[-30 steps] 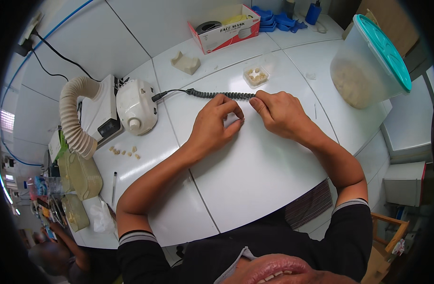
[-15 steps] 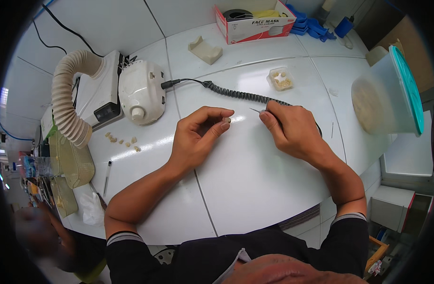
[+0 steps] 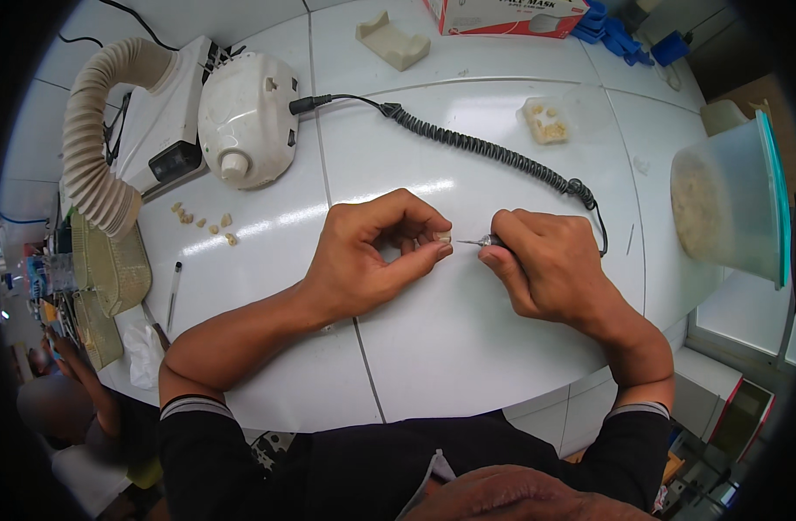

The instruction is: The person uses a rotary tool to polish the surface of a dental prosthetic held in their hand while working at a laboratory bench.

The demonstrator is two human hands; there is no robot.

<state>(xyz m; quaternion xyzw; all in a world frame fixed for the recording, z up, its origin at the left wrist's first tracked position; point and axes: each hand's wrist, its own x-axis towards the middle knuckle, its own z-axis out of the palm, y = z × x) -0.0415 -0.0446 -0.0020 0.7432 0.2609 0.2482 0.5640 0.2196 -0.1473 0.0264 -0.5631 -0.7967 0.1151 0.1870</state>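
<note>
My left hand pinches a small cream tooth-like piece between thumb and fingertips, above the middle of the white table. Facing it from the right, my right hand is wrapped round a rotary handpiece, most of which the fingers hide. Its thin metal bit points left at the piece, very close to it; whether they touch I cannot tell. A black coiled cord runs from near my right hand to the white motor unit at the back left.
Left of my left hand lie several cream pieces and a pen. A ribbed hose arches over the left side. Behind my hands stand a small clear box and a beige block; a lidded tub is at right.
My hands have come closer together, bringing the handpiece's bit right up to the small piece. The left fingers have closed more on it. The view has shifted, so the table's things sit higher.
</note>
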